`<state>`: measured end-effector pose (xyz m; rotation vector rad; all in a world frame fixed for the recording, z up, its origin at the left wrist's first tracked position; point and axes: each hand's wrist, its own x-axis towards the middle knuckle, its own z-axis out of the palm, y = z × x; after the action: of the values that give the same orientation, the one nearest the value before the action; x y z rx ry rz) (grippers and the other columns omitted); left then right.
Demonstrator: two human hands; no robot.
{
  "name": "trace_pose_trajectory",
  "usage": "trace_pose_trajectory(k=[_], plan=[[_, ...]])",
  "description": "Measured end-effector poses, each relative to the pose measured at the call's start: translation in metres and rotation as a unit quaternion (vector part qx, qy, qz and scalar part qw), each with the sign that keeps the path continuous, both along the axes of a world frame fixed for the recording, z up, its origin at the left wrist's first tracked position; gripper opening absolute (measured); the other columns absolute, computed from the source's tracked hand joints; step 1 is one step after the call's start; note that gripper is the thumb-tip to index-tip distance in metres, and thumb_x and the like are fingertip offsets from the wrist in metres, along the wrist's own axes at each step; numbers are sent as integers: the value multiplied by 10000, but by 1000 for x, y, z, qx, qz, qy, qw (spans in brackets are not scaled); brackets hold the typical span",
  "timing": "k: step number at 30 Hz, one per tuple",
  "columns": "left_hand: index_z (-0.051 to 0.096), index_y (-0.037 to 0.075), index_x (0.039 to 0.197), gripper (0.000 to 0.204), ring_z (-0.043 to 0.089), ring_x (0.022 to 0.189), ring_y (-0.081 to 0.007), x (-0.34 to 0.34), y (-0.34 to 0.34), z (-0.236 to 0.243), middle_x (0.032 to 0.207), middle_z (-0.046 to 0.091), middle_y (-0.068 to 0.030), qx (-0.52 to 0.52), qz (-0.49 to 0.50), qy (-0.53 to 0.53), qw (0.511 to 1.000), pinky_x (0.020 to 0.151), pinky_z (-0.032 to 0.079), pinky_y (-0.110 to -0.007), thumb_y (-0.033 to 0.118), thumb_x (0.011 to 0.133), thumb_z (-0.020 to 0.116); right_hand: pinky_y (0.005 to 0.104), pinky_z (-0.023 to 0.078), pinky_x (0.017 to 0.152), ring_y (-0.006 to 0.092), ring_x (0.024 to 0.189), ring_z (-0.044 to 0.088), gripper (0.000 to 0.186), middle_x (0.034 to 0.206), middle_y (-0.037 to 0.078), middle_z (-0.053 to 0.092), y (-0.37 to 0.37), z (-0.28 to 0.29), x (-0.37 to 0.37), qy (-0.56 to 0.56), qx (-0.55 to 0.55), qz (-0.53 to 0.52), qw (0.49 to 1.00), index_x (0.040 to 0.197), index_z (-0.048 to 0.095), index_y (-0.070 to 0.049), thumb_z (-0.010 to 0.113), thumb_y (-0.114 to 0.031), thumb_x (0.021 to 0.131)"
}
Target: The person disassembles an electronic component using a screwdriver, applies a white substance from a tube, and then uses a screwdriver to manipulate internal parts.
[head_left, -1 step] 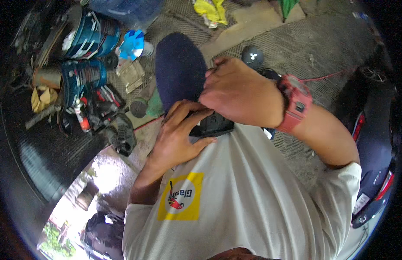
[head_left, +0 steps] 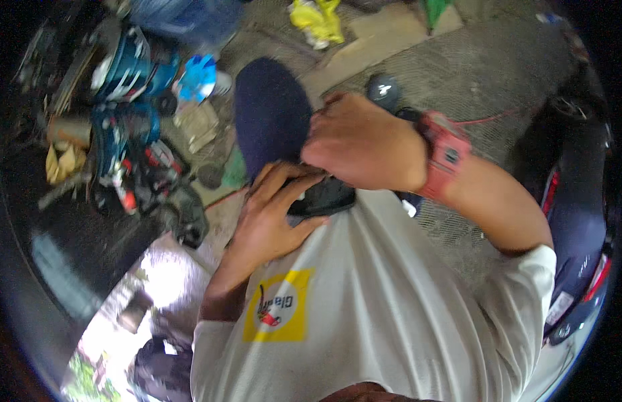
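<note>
A black object (head_left: 334, 195), boxy with rounded edges, rests against the front of my light shirt; its kind cannot be made out. My left hand (head_left: 265, 208) grips it, with the fingers over its far side and the thumb along its near edge. Just above it, my right hand (head_left: 364, 144) is closed in a fist with the fingertips curled out of sight. Whatever that hand holds is hidden behind the knuckles. A red watch (head_left: 446, 155) is strapped to my right wrist. My dark blue trouser leg (head_left: 270, 114) shows beyond both hands.
Blue buckets (head_left: 140, 67) stand at the far left, with a cluster of dark tools (head_left: 160, 167) and a red can (head_left: 126, 199) nearer. A dark round object (head_left: 383, 90) lies beyond my right hand. A dark vehicle (head_left: 575, 221) with red lights is at the right.
The whole view has shifted slightly and is blurrier. Both hands keep about the same grip and place around the black object.
</note>
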<state>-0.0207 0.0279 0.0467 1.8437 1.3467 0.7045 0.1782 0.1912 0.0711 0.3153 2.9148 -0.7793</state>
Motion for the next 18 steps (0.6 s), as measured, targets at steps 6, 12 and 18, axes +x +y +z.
trace_pose_trajectory(k=[6,12,18], plan=[[793,66,1294,694,659,1154,-385,-2,-14,-2,1226,691,-143,-24,4,23,999,1014,562,-507,205,663,1046,582,621,825,462,965,783,328,962,236,816,20,-62,-26,-48,-110,102,988,889,843,-48,817,-374,876],[797,62,1268,694,644,1168,-394,4,-10,-8,1207,691,-147,-17,-3,36,999,1022,542,-528,284,666,1061,564,615,807,414,939,798,267,957,161,837,18,-86,-34,-73,-61,85,992,899,863,-90,842,-347,831],[760,19,1245,711,646,1170,-421,-5,-5,-12,1230,690,-175,13,7,46,999,1030,538,-542,312,671,1059,456,485,839,233,937,752,177,910,20,821,-58,-3,-14,-76,182,-91,976,870,849,-191,761,-341,907]])
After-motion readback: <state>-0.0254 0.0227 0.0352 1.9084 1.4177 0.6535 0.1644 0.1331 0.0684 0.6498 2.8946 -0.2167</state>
